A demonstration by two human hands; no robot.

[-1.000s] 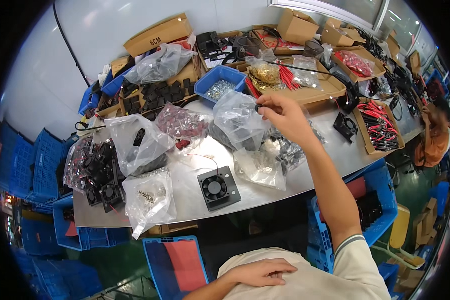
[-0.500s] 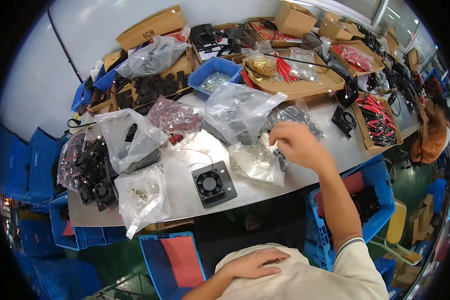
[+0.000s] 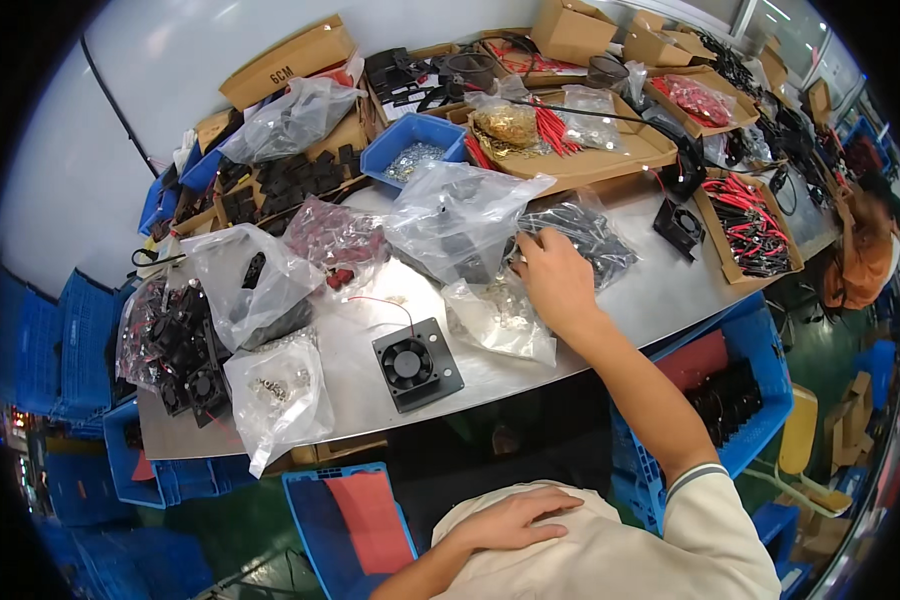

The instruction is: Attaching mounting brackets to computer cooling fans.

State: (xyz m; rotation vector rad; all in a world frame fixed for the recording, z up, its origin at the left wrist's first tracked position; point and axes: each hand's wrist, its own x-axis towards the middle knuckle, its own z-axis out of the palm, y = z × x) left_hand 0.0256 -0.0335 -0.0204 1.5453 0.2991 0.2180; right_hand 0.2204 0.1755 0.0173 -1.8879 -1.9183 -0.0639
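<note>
**Controlled Reach: Placement and Care**

On the left of the metal bench (image 3: 355,385), keep the bag of metal fittings (image 3: 280,395) out of the working zone. Next, leave the black fan (image 3: 408,365) flat on its square plate, near the front edge; avoid brushing it on the return. Further right, steady the large clear bag (image 3: 460,215) and the bag of pale parts (image 3: 495,315) against dragging. Below the bench, left hand (image 3: 530,518) palm-down on the shirt, with loosely spread fingers and nothing visible in hold. Up and right, right hand (image 3: 555,280) among the bags, with bent, part-closed fingers; cannot tell any hold on a part. Pinch lightly, lifting clear of the bag of dark parts (image 3: 605,245).
</note>
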